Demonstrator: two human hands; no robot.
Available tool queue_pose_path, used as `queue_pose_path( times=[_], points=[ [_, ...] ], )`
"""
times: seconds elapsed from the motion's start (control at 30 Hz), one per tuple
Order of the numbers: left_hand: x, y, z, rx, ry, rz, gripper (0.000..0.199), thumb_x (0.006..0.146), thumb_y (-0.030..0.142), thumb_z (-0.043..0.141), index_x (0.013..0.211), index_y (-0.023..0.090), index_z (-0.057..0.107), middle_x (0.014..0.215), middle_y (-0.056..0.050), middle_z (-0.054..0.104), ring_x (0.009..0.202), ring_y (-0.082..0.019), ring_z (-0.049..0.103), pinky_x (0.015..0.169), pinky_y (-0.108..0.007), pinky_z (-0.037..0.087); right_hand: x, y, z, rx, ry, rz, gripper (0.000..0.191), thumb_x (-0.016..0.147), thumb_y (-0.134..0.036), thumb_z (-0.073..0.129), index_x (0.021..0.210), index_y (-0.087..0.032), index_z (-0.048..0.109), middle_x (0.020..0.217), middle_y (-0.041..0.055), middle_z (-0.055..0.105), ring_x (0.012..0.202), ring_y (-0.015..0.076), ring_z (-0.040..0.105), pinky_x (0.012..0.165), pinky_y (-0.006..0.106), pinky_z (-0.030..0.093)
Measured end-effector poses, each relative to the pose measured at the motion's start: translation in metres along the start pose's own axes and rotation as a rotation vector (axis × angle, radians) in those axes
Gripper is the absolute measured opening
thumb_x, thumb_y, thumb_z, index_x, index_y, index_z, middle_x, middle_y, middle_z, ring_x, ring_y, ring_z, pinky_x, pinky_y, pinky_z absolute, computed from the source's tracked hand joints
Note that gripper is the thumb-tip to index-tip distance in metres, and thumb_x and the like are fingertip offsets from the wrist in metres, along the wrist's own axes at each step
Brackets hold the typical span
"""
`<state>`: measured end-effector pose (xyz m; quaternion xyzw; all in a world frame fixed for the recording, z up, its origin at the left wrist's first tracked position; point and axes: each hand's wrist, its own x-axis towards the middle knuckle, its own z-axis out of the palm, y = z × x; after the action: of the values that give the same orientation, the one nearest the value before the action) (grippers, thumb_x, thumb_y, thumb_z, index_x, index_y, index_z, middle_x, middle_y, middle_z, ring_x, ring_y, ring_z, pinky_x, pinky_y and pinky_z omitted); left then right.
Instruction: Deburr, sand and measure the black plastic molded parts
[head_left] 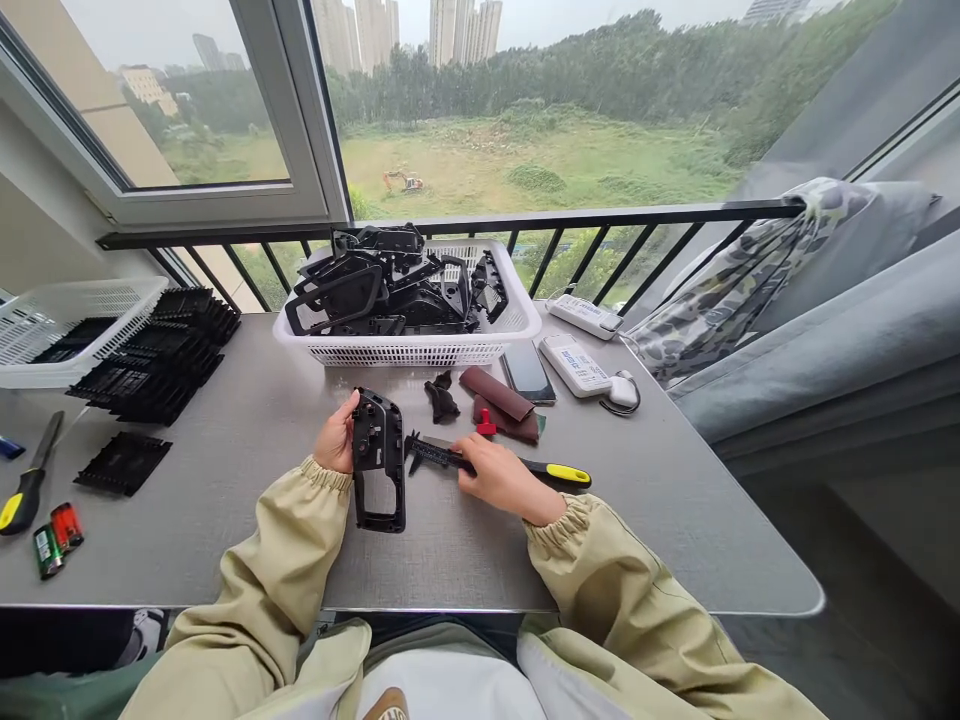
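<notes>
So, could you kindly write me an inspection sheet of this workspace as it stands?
Surface: grey tabletop, with items spread across it.
Job's things: black plastic frame in the left hand; black caliper under the right hand.
Clutter: white basket of black parts; phone; brown sanding sheets; screwdriver.
Grippers: nothing seen; two bare hands instead.
Cables: thin dark cord beside a white device.
Surroundings: black balcony railing; excavator outside.
</notes>
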<state>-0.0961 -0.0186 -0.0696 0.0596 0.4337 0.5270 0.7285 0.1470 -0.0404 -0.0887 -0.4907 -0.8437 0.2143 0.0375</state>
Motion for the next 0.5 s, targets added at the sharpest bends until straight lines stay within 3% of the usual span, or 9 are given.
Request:
queue_pose_path(
  times=[0.17, 0.27, 0.37, 0.43, 0.5],
  points=[
    [0.006, 0.001, -0.01, -0.016, -0.021, -0.053, 0.026, 0.088, 0.03, 0.054, 0.076, 0.01, 0.066, 0.067, -0.009, 0.072, 0.059, -0.021, 0.069, 0.066, -0.036, 0.058, 0.004, 0.02, -0.002, 0.391, 0.276, -0.024, 0.035, 0.083, -0.022, 0.05, 0.116, -0.016, 0.058, 0.095, 0.0081, 0.067, 0.084, 0.02, 0.063, 0.077, 0.032, 0.049],
    [0.006, -0.005, -0.009, 0.045, 0.015, -0.087, 0.028, 0.088, 0.032, 0.053, 0.073, 0.01, 0.063, 0.063, -0.008, 0.07, 0.052, -0.019, 0.067, 0.057, -0.033, 0.056, 0.003, 0.022, -0.002, 0.501, 0.394, 0.07, 0.041, 0.087, -0.039, 0.049, 0.121, -0.017, 0.055, 0.088, 0.0051, 0.065, 0.079, 0.019, 0.061, 0.073, 0.031, 0.048],
    [0.003, -0.02, -0.002, 0.157, 0.044, -0.083, 0.02, 0.086, 0.029, 0.058, 0.076, 0.012, 0.059, 0.06, -0.005, 0.067, 0.047, -0.016, 0.063, 0.049, -0.027, 0.053, 0.001, 0.016, -0.001, 0.518, 0.402, 0.111, 0.045, 0.089, -0.048, 0.046, 0.122, -0.018, 0.053, 0.071, -0.0005, 0.057, 0.065, 0.0159, 0.056, 0.065, 0.027, 0.045],
    [0.002, -0.033, 0.003, 0.181, 0.043, 0.051, 0.014, 0.08, 0.023, 0.066, 0.084, 0.014, 0.057, 0.062, 0.0, 0.066, 0.049, -0.014, 0.063, 0.05, -0.024, 0.052, -0.001, 0.01, 0.002, 0.496, 0.367, 0.086, 0.045, 0.091, -0.049, 0.043, 0.122, -0.019, 0.053, 0.063, -0.0036, 0.051, 0.056, 0.0146, 0.051, 0.06, 0.026, 0.042],
    [0.0, -0.044, 0.007, 0.213, 0.018, 0.117, 0.024, 0.075, 0.021, 0.072, 0.091, 0.016, 0.055, 0.067, 0.001, 0.067, 0.051, -0.012, 0.063, 0.05, -0.023, 0.052, -0.002, 0.004, 0.003, 0.457, 0.323, 0.06, 0.043, 0.092, -0.049, 0.042, 0.121, -0.019, 0.053, 0.061, -0.0039, 0.051, 0.055, 0.0149, 0.051, 0.058, 0.026, 0.041]
  ],
)
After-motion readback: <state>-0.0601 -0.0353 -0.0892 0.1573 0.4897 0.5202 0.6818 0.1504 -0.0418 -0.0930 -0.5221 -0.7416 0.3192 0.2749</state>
